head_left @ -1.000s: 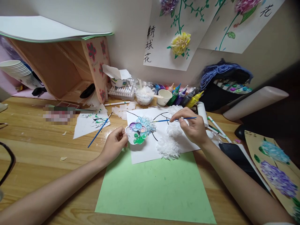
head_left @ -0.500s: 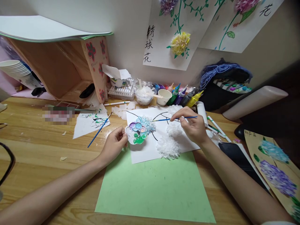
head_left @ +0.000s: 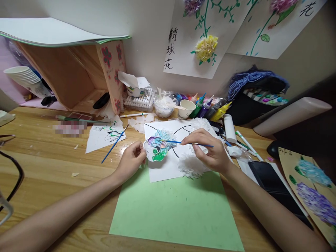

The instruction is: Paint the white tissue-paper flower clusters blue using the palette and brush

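Between the fingers of my left hand (head_left: 133,156) is the edge of a small flower-shaped paint palette (head_left: 151,155), smeared with purple, blue, black and green. My right hand (head_left: 210,150) grips a thin blue paintbrush (head_left: 174,142), its tip at the palette's blue wells. Beneath both lies white paper (head_left: 160,173) with black drawn stems. On it sits a paper flower tinted light blue (head_left: 169,136), partly behind the palette. A white ruffled paper flower (head_left: 193,165) lies near the right hand, which partly covers others. Green paper (head_left: 173,213) lies under the white sheet.
A second blue brush (head_left: 114,144) rests on paint-stained paper (head_left: 97,141) at left. Behind stand a paper cup (head_left: 186,109), a bowl of white scraps (head_left: 164,106) and several paint bottles (head_left: 219,111). A black phone-like object (head_left: 273,185) lies at right; an orange box (head_left: 110,70) stands back left.
My right hand has moved the brush left and down, from over the blue flower to the palette. The left hand still holds the palette; the whole view has shifted slightly.
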Tool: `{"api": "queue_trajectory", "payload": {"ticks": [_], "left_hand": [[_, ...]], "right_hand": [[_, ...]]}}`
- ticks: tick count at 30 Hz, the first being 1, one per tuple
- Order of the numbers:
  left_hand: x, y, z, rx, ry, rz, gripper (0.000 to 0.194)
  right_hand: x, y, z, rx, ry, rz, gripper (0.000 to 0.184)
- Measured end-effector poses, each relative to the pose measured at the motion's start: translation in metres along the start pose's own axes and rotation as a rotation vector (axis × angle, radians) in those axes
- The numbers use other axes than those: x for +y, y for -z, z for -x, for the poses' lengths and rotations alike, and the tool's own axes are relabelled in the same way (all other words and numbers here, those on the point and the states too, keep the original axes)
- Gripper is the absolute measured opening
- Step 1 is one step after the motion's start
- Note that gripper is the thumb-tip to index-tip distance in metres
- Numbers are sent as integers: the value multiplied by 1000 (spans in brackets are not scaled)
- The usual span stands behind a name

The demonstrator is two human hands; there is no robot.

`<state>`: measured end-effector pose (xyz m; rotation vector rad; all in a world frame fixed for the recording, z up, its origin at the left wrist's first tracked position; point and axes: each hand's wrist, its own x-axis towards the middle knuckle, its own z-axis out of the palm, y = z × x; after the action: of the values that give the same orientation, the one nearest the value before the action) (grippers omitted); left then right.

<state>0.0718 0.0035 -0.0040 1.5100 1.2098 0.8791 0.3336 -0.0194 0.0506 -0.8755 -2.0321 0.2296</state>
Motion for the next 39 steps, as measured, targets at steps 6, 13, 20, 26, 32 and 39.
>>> {"api": "queue_trajectory", "payload": {"ticks": [6,13,20,26,32,39], "left_hand": [[-1,0,0,-3,4,0,17],[-1,0,-1,-12,15,36,17],[0,0,0,-82,20,26,17],[-1,0,2,-135,31,-46,16],[-5,0,2,-150,27,-82,17],[-3,1,3,-170,17,-137,17]], "right_hand": [[0,0,0,11,3,15,24],[8,13,1,200,-126,-50,32],[26,19,2,219,-245,19,38],[30,12,5,157,-229,53,38],[27,12,4,158,-181,63,38],[27,11,4,155,-154,87,35]]}}
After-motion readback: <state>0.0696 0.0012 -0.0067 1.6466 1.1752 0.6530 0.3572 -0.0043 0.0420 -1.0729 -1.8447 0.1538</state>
